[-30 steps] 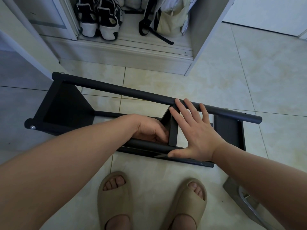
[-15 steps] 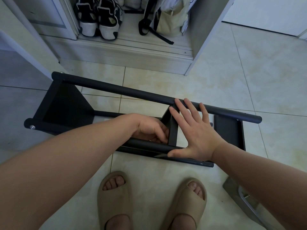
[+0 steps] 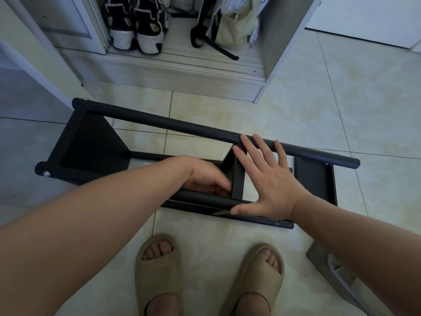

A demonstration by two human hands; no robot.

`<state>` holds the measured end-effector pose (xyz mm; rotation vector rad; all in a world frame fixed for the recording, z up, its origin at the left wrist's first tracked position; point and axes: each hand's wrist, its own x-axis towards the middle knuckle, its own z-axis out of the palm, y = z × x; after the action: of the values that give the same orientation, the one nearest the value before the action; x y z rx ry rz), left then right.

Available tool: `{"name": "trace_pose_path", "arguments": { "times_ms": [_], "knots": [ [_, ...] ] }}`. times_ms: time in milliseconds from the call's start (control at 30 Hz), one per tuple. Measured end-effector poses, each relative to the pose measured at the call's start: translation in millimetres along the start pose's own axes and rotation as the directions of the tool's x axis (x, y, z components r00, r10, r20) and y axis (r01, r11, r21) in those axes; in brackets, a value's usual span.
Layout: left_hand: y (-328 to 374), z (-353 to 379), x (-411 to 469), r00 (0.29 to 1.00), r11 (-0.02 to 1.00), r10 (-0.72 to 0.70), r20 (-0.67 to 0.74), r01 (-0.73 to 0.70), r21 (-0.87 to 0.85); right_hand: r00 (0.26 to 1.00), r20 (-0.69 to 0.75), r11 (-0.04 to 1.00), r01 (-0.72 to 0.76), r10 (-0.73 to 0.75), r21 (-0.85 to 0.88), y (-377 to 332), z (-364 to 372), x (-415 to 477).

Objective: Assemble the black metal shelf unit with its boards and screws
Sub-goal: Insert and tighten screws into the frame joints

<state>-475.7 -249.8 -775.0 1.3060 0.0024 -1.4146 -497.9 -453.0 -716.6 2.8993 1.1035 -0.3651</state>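
Both unmoved: right hand splayed on shelf frame, left hand seemingly pinching board.

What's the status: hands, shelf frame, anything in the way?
Left hand curled at the black middle board; right hand flat, spanning both tubes. Black metal shelf frame lying on the tiled floor. Nothing blocking.

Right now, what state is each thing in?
shelf frame: lying on its side on the floor, partly assembled.
middle board: standing between the tubes.
left hand: fingers curled at the board's base.
right hand: flat, spread across both tubes.
cabinet: open, sneakers inside.
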Motion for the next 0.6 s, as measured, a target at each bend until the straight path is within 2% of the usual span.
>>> {"name": "trace_pose_path", "arguments": {
  "times_ms": [600],
  "knots": [
    [1.3,-4.4,-0.1,0.999,1.0,0.031,-0.005,-0.031,0.0,1.0,-0.004,1.0,0.0,0.0,0.001,-0.2,0.2,-0.5]
  ]
}}
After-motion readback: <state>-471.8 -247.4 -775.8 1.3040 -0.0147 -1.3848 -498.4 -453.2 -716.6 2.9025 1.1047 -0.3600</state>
